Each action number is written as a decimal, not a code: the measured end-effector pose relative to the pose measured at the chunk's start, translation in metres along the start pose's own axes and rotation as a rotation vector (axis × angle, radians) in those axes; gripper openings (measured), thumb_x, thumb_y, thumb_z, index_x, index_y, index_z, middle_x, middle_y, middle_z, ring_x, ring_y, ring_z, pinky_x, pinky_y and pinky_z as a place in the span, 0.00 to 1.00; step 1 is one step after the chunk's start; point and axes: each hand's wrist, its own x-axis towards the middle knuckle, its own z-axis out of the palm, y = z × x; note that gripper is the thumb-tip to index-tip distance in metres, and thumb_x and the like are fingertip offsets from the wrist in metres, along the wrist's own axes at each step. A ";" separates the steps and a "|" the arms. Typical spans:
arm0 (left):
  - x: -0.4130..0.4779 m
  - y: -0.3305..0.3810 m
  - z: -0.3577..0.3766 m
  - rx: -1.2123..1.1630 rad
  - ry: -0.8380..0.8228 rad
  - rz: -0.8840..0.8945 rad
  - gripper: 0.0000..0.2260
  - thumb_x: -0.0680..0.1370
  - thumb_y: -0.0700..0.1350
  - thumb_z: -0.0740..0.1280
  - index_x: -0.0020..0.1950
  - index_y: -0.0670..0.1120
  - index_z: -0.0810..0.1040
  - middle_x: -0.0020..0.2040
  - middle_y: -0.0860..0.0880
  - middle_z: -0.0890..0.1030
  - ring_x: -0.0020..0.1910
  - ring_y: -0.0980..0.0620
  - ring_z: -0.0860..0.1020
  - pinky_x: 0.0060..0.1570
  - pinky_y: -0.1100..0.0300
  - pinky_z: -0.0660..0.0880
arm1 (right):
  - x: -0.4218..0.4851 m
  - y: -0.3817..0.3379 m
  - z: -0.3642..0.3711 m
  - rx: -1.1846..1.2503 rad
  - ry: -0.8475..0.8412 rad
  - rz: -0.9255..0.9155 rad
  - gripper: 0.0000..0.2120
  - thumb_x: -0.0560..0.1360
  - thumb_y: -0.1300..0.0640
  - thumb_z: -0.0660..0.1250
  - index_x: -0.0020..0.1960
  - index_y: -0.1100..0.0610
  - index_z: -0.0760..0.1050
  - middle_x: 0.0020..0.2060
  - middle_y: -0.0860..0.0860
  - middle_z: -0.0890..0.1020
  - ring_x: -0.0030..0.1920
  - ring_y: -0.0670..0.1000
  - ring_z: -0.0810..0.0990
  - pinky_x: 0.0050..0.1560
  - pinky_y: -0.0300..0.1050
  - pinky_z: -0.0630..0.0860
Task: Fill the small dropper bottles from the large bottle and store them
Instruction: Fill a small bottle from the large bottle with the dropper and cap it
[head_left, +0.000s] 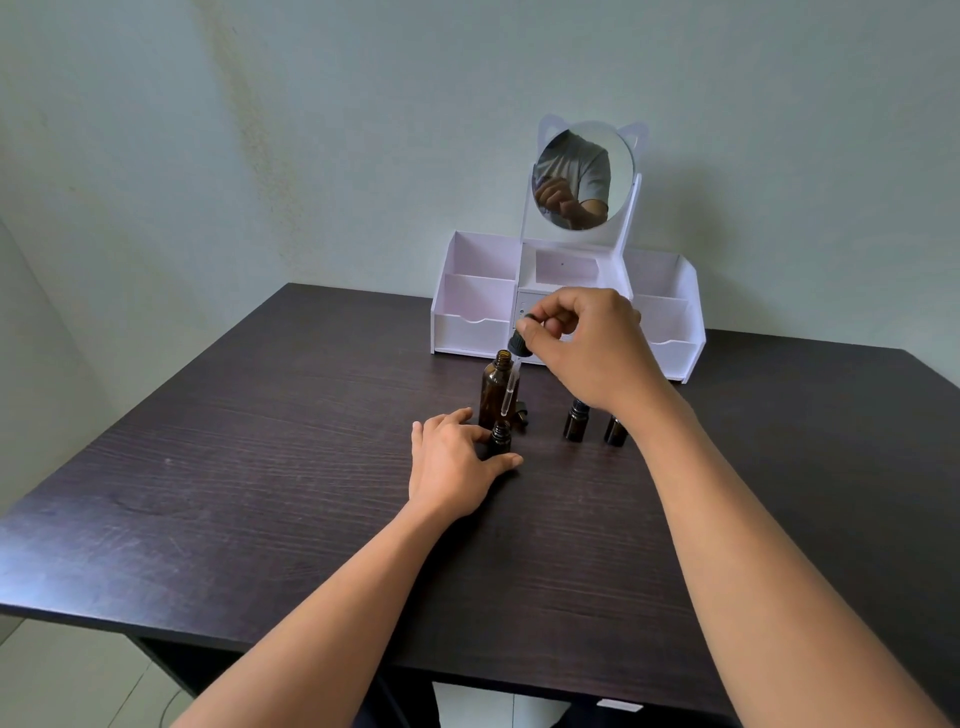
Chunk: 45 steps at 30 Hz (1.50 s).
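Right hand (587, 358) is raised above the table (260, 467), with thumb and fingertips pinching the black bulb of a dropper (511, 384). Its glass tube slants down in front of the large bottle (493, 387), with the tip just over the mouth of a small bottle (501, 435); whether tip and mouth touch cannot be told. Left hand (454, 462) rests on the table and grasps that small bottle low down, thumb on its near side and fingers curled on its far side. The large bottle stands upright and uncapped just behind the small one. A small dark object (521, 415) lies beside the large bottle's base, too hidden to identify. A second small bottle (575, 423) and a third small bottle (615, 431) stand upright to the right, near each other, with their tops partly hidden by the right wrist. A white organizer (478, 322) with open compartments sits at the table's far edge against the wall, and a round mirror (584, 176) stands on it.
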 end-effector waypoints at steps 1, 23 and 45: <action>0.000 0.000 0.000 0.001 0.002 0.000 0.26 0.71 0.66 0.71 0.64 0.54 0.81 0.75 0.50 0.70 0.75 0.48 0.64 0.75 0.43 0.56 | -0.001 0.000 0.001 -0.002 -0.002 0.001 0.05 0.75 0.49 0.71 0.42 0.48 0.81 0.30 0.43 0.76 0.39 0.42 0.76 0.58 0.45 0.64; -0.002 0.001 0.000 0.005 -0.005 0.003 0.25 0.71 0.66 0.71 0.64 0.54 0.81 0.76 0.50 0.69 0.75 0.48 0.63 0.76 0.45 0.54 | -0.001 0.009 0.015 -0.049 -0.016 -0.025 0.05 0.76 0.47 0.71 0.44 0.48 0.80 0.31 0.42 0.77 0.38 0.38 0.74 0.54 0.46 0.61; 0.000 0.000 0.000 -0.001 -0.001 0.009 0.26 0.71 0.66 0.71 0.64 0.54 0.81 0.76 0.50 0.69 0.75 0.48 0.63 0.76 0.43 0.55 | 0.004 0.011 0.018 -0.091 -0.016 -0.053 0.06 0.77 0.50 0.69 0.41 0.46 0.77 0.32 0.43 0.79 0.44 0.44 0.76 0.56 0.46 0.60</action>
